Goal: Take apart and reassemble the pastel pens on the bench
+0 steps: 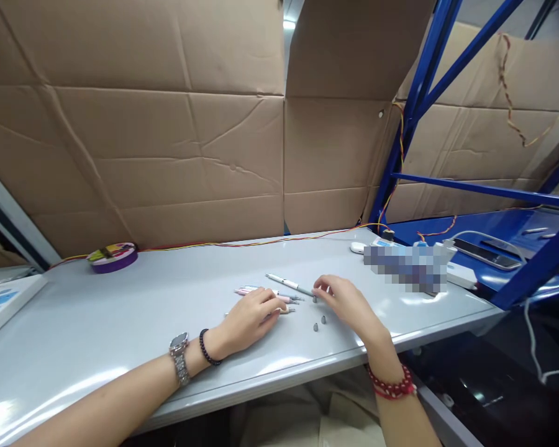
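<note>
My left hand (254, 313) lies low over a small group of pens, its fingers curled around a peach-coloured pen (286, 310) whose thin end shows past the fingertips. Pink and light-coloured pens (245, 290) stick out behind that hand. A white and grey pen (289, 283) lies farther back, its right end close to my right hand's fingertips. My right hand (340, 298) is closed in a pinch at a small grey cone-shaped pen tip (315, 299). Two similar pen tips, one (323, 320) and another (315, 327), rest on the table nearer me.
A purple tape roll (114, 257) sits at the back left of the white table (181, 273). A white power strip (9, 304) is at the left edge. Toward the right are a blurred-out item (403, 267), cables, phones (487, 254) and a blue metal frame (407, 118). Cardboard stands behind.
</note>
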### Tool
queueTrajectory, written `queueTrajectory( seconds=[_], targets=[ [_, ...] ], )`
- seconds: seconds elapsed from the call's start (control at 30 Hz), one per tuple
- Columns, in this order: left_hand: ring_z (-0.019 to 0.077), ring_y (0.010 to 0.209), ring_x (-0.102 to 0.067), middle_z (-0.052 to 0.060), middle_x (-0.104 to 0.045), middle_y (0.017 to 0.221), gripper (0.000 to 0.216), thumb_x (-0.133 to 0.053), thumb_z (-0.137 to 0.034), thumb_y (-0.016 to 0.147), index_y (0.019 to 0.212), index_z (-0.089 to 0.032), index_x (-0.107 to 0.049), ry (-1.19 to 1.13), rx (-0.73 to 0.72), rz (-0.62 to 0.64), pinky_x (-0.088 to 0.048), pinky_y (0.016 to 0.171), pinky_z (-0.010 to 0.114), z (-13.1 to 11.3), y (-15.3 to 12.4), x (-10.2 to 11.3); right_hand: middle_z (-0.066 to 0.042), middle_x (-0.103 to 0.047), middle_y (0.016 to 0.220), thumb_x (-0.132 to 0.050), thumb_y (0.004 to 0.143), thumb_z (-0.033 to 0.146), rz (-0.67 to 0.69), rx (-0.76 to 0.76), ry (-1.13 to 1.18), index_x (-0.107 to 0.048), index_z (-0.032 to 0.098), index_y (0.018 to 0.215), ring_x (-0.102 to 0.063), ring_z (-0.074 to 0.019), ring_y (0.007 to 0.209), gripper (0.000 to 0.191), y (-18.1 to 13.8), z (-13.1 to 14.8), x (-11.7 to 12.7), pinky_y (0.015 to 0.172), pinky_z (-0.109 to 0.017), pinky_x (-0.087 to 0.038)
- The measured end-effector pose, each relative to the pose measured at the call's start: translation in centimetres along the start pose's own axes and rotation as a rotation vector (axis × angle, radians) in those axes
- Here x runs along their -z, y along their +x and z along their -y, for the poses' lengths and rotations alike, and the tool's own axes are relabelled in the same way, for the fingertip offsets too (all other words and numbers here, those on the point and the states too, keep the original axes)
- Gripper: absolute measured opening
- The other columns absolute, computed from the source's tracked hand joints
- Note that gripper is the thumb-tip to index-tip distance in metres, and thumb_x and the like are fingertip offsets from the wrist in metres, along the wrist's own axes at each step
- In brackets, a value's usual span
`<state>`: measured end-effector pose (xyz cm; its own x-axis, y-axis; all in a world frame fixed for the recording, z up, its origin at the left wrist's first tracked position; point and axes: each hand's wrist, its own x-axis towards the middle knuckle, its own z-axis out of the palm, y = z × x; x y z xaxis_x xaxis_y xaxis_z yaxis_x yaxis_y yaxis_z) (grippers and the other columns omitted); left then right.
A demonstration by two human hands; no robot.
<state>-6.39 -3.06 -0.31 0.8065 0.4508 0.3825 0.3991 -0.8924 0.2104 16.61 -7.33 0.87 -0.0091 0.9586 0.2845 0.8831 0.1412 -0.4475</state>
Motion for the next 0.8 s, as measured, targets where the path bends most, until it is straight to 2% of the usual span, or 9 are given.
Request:
queueTrajectory(
  seconds=[0.13, 0.27, 0.4, 0.47, 0.6, 0.7, 0.8],
  targets=[
    [0.0181, 0.088, -0.051, 0.005, -0.057, 0.095, 0.022, -0.040, -0.014, 0.089, 0.099, -0.021, -0.058, -0.013, -0.004, 0.009, -0.042, 0.078, 0.031, 0.0, 0.0, 0.0, -0.003, -0.064, 0.081, -0.048, 0.084, 0.022, -0.008, 0.055, 0.051, -0.064, 0.020, 0.081, -0.058, -0.0170, 0.079, 0.017, -0.9, -0.3, -0.3, 0.070, -0.027, -0.041],
    [0.0172, 0.087, -0.052, 0.004, -0.057, 0.095, 0.020, -0.041, -0.014, 0.088, 0.097, -0.021, -0.058, -0.016, -0.005, 0.009, -0.042, 0.079, 0.030, 0.1, 0.0, 0.0, -0.003, -0.063, 0.079, -0.047, 0.084, 0.021, -0.006, 0.070, 0.083, -0.062, 0.020, 0.079, -0.058, -0.0174, 0.076, 0.017, -1.3, -0.8, -0.4, 0.068, -0.028, -0.042],
    [0.0172, 0.089, -0.051, 0.004, -0.057, 0.095, 0.021, -0.042, -0.013, 0.088, 0.098, -0.021, -0.058, -0.020, -0.008, 0.015, -0.041, 0.080, 0.030, 0.1, 0.0, 0.0, -0.004, -0.063, 0.084, -0.045, 0.086, 0.023, -0.035, 0.086, 0.091, -0.061, 0.020, 0.085, -0.058, -0.0185, 0.080, 0.017, -1.0, -0.9, -0.4, 0.070, -0.030, -0.042],
    [0.0174, 0.089, -0.051, 0.004, -0.057, 0.095, 0.021, -0.042, -0.013, 0.088, 0.098, -0.021, -0.058, -0.021, -0.006, 0.017, -0.041, 0.081, 0.031, 0.0, 0.0, 0.0, -0.004, -0.063, 0.085, -0.045, 0.085, 0.023, -0.013, 0.092, 0.084, -0.063, 0.020, 0.086, -0.058, -0.0191, 0.083, 0.018, -0.9, -0.8, -0.5, 0.072, -0.031, -0.043],
    [0.0170, 0.088, -0.051, 0.004, -0.056, 0.093, 0.019, -0.041, -0.014, 0.089, 0.097, -0.020, -0.058, -0.020, -0.008, 0.019, -0.041, 0.080, 0.030, 0.0, 0.0, 0.1, -0.004, -0.063, 0.078, -0.046, 0.085, 0.023, 0.059, 0.083, 0.096, -0.064, 0.019, 0.074, -0.059, -0.0185, 0.076, 0.021, -1.8, -0.6, -0.1, 0.069, -0.029, -0.044],
    [0.0171, 0.089, -0.052, 0.004, -0.056, 0.093, 0.020, -0.042, -0.013, 0.088, 0.097, -0.021, -0.058, -0.024, -0.012, 0.016, -0.042, 0.080, 0.030, 0.0, -0.1, 0.1, -0.003, -0.066, 0.082, -0.045, 0.086, 0.026, 0.109, 0.040, 0.150, -0.064, 0.021, 0.079, -0.060, -0.0184, 0.077, 0.021, -2.8, -0.8, 0.9, 0.069, -0.028, -0.045],
    [0.0169, 0.090, -0.052, 0.004, -0.056, 0.094, 0.020, -0.041, -0.014, 0.088, 0.097, -0.021, -0.057, -0.024, -0.015, 0.014, -0.042, 0.080, 0.029, 0.0, -0.1, 0.1, -0.004, -0.067, 0.088, -0.042, 0.088, 0.027, 0.082, 0.000, 0.123, -0.064, 0.022, 0.089, -0.061, -0.0195, 0.082, 0.023, -2.6, -1.3, 1.4, 0.073, -0.029, -0.044]
  ],
)
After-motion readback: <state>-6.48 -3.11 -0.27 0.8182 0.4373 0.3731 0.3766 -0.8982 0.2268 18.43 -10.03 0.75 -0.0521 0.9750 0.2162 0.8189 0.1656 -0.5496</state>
